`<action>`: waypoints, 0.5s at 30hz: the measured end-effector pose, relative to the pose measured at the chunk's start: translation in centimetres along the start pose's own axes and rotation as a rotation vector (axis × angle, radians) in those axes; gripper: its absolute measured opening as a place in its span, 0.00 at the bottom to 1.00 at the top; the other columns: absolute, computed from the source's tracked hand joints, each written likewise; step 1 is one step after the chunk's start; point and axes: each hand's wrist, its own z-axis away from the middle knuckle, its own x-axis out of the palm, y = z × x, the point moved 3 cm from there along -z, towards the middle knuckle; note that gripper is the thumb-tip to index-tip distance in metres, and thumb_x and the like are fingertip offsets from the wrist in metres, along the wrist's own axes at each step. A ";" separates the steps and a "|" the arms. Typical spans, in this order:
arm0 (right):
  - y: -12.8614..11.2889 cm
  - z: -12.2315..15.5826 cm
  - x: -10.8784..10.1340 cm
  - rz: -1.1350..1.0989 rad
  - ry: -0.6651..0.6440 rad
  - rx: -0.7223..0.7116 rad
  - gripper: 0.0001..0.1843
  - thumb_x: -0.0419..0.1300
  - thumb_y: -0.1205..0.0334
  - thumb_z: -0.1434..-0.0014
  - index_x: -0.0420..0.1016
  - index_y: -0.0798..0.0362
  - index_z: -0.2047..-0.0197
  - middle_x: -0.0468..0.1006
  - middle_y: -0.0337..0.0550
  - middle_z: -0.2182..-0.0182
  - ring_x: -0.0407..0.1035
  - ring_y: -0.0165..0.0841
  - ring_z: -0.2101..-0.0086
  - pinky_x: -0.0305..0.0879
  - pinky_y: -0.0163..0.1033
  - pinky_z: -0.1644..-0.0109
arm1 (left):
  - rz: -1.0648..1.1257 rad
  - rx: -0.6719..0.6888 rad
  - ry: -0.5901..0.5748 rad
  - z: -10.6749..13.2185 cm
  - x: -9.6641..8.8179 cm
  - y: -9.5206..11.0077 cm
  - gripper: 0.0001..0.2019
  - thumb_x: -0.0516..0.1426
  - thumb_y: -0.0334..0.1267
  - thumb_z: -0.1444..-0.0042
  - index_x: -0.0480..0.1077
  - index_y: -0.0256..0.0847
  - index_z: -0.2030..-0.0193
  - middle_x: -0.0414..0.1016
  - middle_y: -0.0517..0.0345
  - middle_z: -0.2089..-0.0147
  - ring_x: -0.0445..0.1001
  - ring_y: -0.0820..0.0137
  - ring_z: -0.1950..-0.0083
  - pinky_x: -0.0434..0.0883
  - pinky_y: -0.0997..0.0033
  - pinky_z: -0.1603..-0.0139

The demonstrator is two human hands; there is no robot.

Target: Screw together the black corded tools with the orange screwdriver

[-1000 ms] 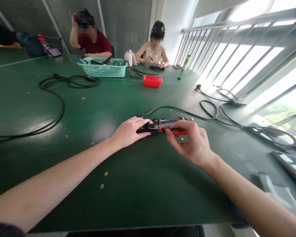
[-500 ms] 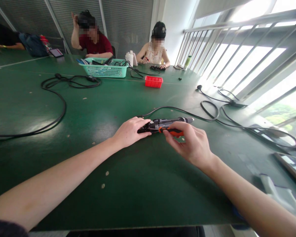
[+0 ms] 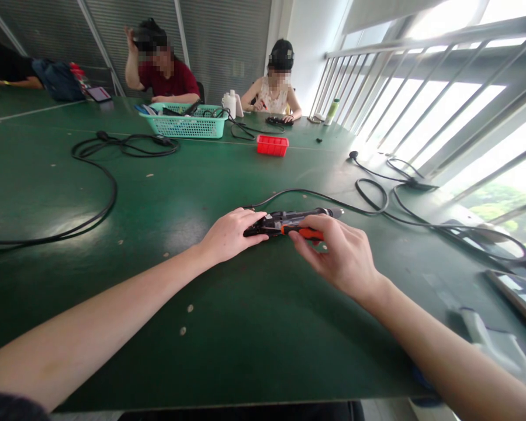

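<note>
A long dark device with a black cord lies on the green table in front of me. My left hand rests over its left end and holds it down. My right hand grips an orange-handled screwdriver, whose tip meets the device near its middle. The fingers of both hands hide part of the device.
Black cables loop over the table at left and right. A teal basket, a red bin and a white jug stand at the far end, where two people sit. A flat panel lies at the right edge.
My right hand has shifted slightly left and closer along the device with the screwdriver. My left hand has stayed in place.
</note>
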 end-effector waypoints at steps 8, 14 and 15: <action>0.3 0.3 0.0 0.021 -0.007 0.031 0.17 0.65 0.56 0.35 0.67 0.51 0.47 0.84 0.41 0.61 0.79 0.31 0.68 0.70 0.33 0.68 | 0.013 0.003 0.001 0.0 0.1 -0.1 0.25 0.63 0.47 0.34 0.71 0.41 0.34 0.79 0.48 0.42 0.76 0.57 0.43 0.75 0.56 0.42; 1.0 0.3 -1.4 0.149 0.154 0.183 0.11 0.64 0.59 0.37 0.69 0.50 0.54 0.80 0.33 0.72 0.74 0.27 0.78 0.65 0.32 0.73 | 0.023 -0.005 -0.002 0.0 0.2 -0.3 0.24 0.63 0.47 0.34 0.71 0.42 0.34 0.78 0.48 0.42 0.77 0.57 0.43 0.75 0.56 0.42; 1.2 0.3 -1.6 0.185 0.180 0.214 0.10 0.64 0.59 0.38 0.70 0.50 0.55 0.79 0.32 0.74 0.73 0.27 0.79 0.65 0.32 0.74 | 0.026 -0.010 -0.008 0.0 0.2 -0.3 0.24 0.63 0.48 0.34 0.71 0.42 0.34 0.78 0.48 0.42 0.77 0.57 0.44 0.75 0.56 0.42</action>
